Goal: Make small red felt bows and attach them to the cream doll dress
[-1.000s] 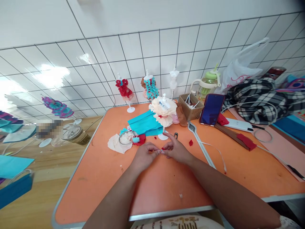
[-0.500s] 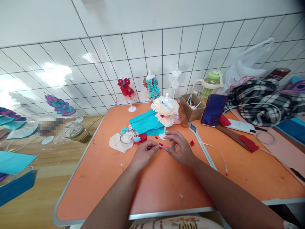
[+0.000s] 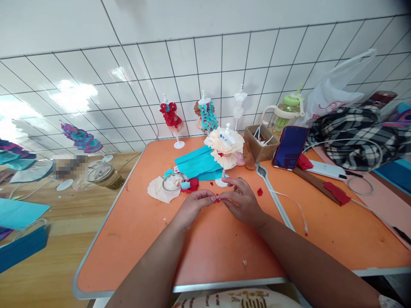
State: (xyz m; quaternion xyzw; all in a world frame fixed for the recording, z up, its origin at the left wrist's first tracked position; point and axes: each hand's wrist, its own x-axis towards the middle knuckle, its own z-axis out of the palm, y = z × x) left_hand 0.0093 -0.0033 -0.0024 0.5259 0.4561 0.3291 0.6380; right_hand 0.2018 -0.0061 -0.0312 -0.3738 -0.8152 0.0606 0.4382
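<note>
Between the fingertips of my two hands is a small red crepe paper piece (image 3: 218, 200) with a pale bit at its middle. My left hand (image 3: 195, 206) pinches it from the left, thumb against forefinger. From the right, my right hand (image 3: 243, 201) has thumb and forefinger closed at the same piece, its other fingers curled. Just behind the hands stands a small white dress form (image 3: 228, 136) wearing a ruffled cream paper skirt (image 3: 227, 160) with red bits. Left of it lie a turquoise crepe paper sheet (image 3: 196, 164), a red paper scrap (image 3: 192, 185) and a roll of tape (image 3: 164, 183).
Along the tiled wall stand a red-dressed form (image 3: 171, 117), a turquoise-trimmed form (image 3: 208, 116) and a bare white form (image 3: 239, 105). To the right are a cardboard box (image 3: 263, 150), a propped phone (image 3: 290, 147), a green-lidded bottle (image 3: 287, 112) and a zipper strip (image 3: 276, 199).
My right thumb and forefinger have moved left and closed at the red paper piece in my left fingertips. My left hand stays nearly in place. The camera view has shifted slightly.
</note>
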